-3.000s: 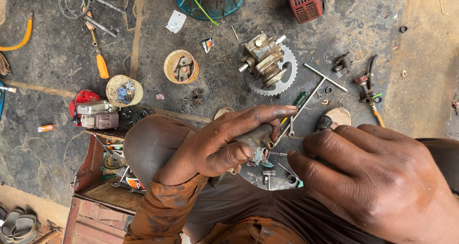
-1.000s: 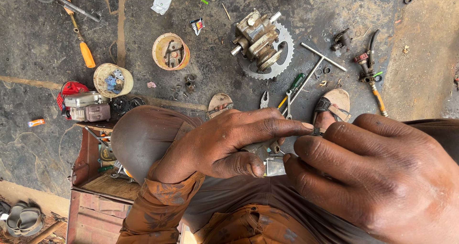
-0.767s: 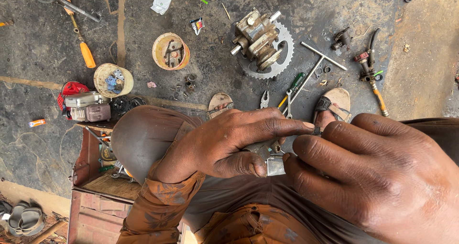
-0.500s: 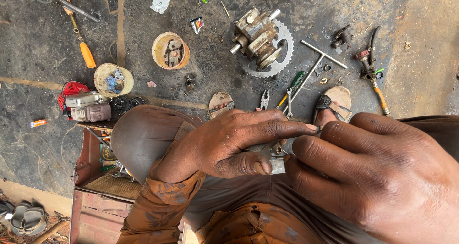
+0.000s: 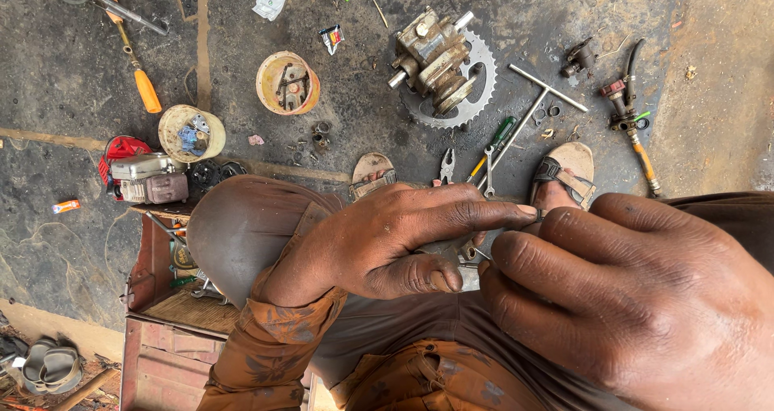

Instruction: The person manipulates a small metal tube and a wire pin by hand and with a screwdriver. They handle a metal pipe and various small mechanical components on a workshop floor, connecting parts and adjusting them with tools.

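My left hand (image 5: 395,238) and my right hand (image 5: 637,298) meet over my lap, both closed around a small grey metal part (image 5: 466,254) that shows only between the fingers. The left forefinger stretches right until its tip touches the right hand. My knees and orange-brown clothing lie below the hands. On the floor beyond them sit my two sandalled feet (image 5: 562,177).
On the oily concrete floor lie a gearbox on a toothed sprocket (image 5: 442,60), a T-handle wrench (image 5: 528,113), pliers (image 5: 446,165), a green screwdriver (image 5: 493,141), an orange-handled screwdriver (image 5: 137,72), two tins of small parts (image 5: 288,82), a small engine (image 5: 145,177), and a rusty red toolbox (image 5: 157,262).
The camera has tilted a little, so the floor items sit lower in view. My hands have closed further over the metal part, which shows less than it did three seconds ago.
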